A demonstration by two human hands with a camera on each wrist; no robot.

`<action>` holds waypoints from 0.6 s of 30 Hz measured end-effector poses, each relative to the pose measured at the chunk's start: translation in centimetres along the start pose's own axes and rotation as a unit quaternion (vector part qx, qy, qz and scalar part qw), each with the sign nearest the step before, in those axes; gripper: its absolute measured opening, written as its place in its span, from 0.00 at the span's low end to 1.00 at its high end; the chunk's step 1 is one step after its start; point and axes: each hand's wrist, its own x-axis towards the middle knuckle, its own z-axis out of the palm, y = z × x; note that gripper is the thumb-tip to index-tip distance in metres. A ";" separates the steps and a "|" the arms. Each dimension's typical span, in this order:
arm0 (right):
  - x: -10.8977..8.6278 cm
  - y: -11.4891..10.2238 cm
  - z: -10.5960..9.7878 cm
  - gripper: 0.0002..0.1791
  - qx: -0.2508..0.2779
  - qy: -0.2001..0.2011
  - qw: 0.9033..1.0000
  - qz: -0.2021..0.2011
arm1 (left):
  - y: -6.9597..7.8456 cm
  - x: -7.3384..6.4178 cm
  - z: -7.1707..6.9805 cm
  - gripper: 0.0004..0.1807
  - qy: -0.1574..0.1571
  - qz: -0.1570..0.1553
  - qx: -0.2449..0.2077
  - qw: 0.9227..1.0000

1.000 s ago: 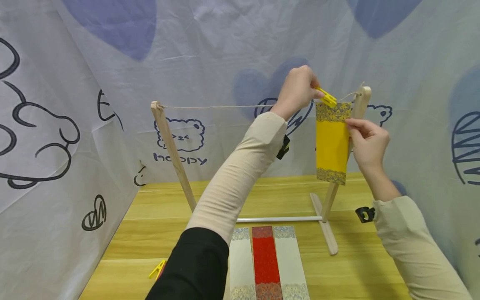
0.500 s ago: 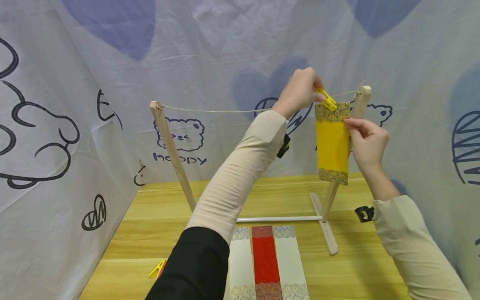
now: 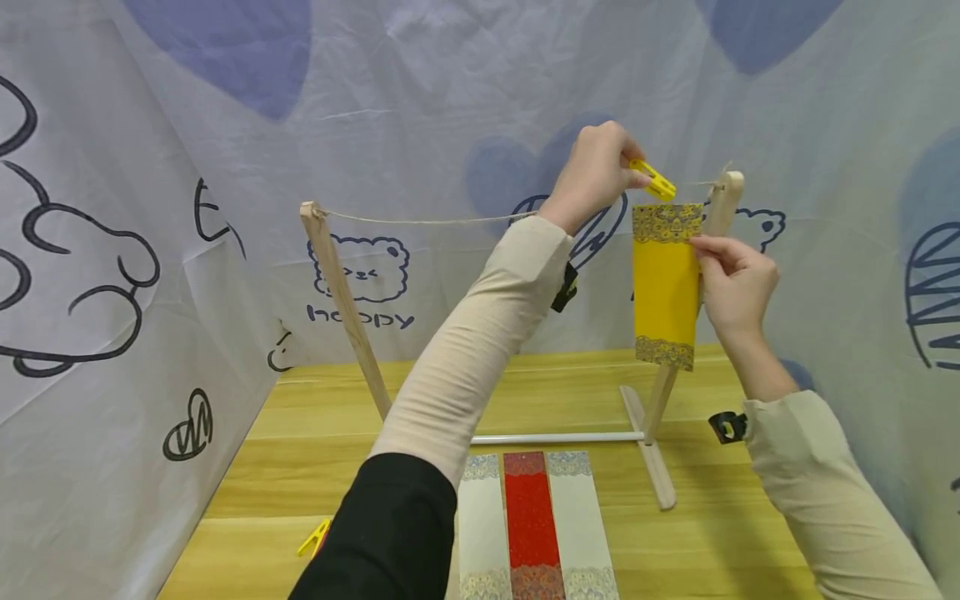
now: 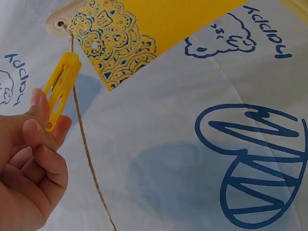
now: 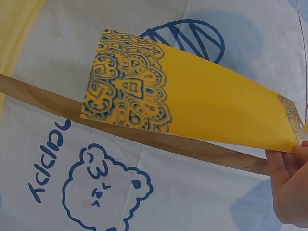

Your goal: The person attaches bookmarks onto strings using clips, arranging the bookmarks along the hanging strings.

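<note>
The left hand raised its pinched clip above the yellow card the right hand pinched, leaving that seemingly unclipped.

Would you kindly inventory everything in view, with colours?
Backdrop: count unclear, whitish, behind
Table: one, yellowish, below
Stand: one, wooden, on table
Rod: one, white, stand's base
String: one, tan, stand's top
Yellow card: one, before stand's right post
Held clip: one, yellow, near card's top
Loose clip: one, yellow, table's left
Reddish item: count unclear, beside that clip
Red card: one, on table
White cards: two, flanking it
Black devices: two, at wrists
Sleeves: two, cream, left partly black
Left hand: one, pinching held clip
Right hand: one, pinching yellow card
</note>
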 end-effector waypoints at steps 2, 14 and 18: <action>0.0 -0.2 0.0 0.08 -0.002 0.005 1.000 -0.007 | 0.0 0.1 -0.1 0.15 0.009 -0.002 -0.004 1.000; 0.1 -0.3 0.1 0.08 -0.004 0.012 1.000 -0.020 | 0.1 0.3 -0.5 0.14 0.020 -0.005 -0.017 1.000; 0.2 -0.4 0.1 0.08 -0.001 0.012 1.000 -0.018 | 0.1 0.5 -0.3 0.14 0.014 -0.010 -0.019 1.000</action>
